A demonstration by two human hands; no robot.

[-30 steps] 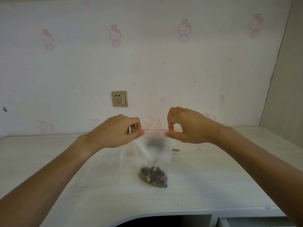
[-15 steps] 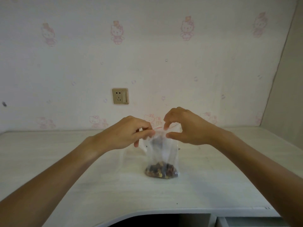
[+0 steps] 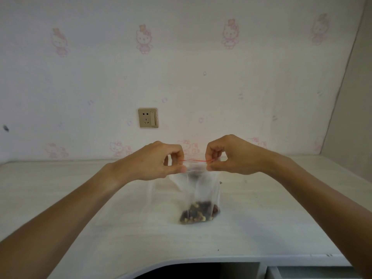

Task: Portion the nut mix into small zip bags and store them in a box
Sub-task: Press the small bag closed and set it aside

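Table first: it is pale, with a faint wood grain, and its front edge curves in at the bottom, where a dark gap shows below. Behind it stands a white wall with small pink cat pictures all over it. A gold socket sits on the wall, low down and a bit left of the middle. On the far right a plain grey side wall meets the white one in a corner.

Near the middle of the table is a clear plastic bag. It stands up tall, and its bottom looks to rest on the table. It has a thin red line along its top edge. The nut mix lies in a small heap at the bottom of the bag, with dark brown bits and some pale yellow ones. Most of the bag above the heap is see-through and a little crinkled.

Both hands are up at the top of the bag, one at each end of the red line. The left hand pinches the left end between thumb and finger. The right hand pinches the right end the same way, with its other fingers curled in. The red line looks pulled almost straight between the two hands
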